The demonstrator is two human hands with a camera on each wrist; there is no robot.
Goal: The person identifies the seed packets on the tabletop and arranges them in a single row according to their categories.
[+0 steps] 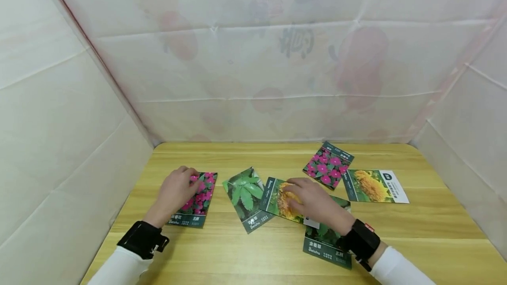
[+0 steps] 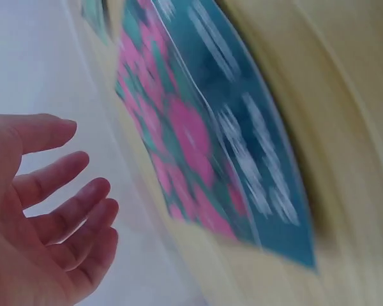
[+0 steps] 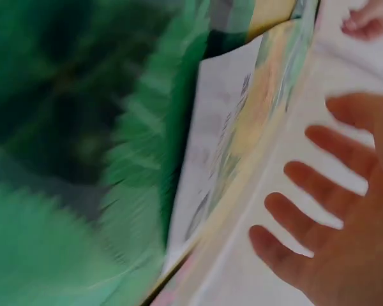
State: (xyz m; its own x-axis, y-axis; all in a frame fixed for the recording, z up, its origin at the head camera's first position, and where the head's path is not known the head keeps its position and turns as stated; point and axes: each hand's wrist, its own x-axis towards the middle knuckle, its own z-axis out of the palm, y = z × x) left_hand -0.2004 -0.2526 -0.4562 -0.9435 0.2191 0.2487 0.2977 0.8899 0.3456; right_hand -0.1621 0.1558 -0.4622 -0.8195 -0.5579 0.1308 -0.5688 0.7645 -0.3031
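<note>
Head view: left fingers (image 1: 191, 172), right fingers (image 1: 295, 188) parted over flower packets (image 1: 205, 195).

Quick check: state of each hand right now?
Left hand: open, over a pink packet, no grip visible.
Right hand: open, over an orange packet, no grip visible.

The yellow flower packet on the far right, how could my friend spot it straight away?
In the head view, find the yellowish table and look toward its right side. There, beside a pink-flowered packet, lies the yellow flower packet, with a white right end. It's the rightmost packet, and unlike the other yellow-flowered packet, it isn't under the right hand.
</note>
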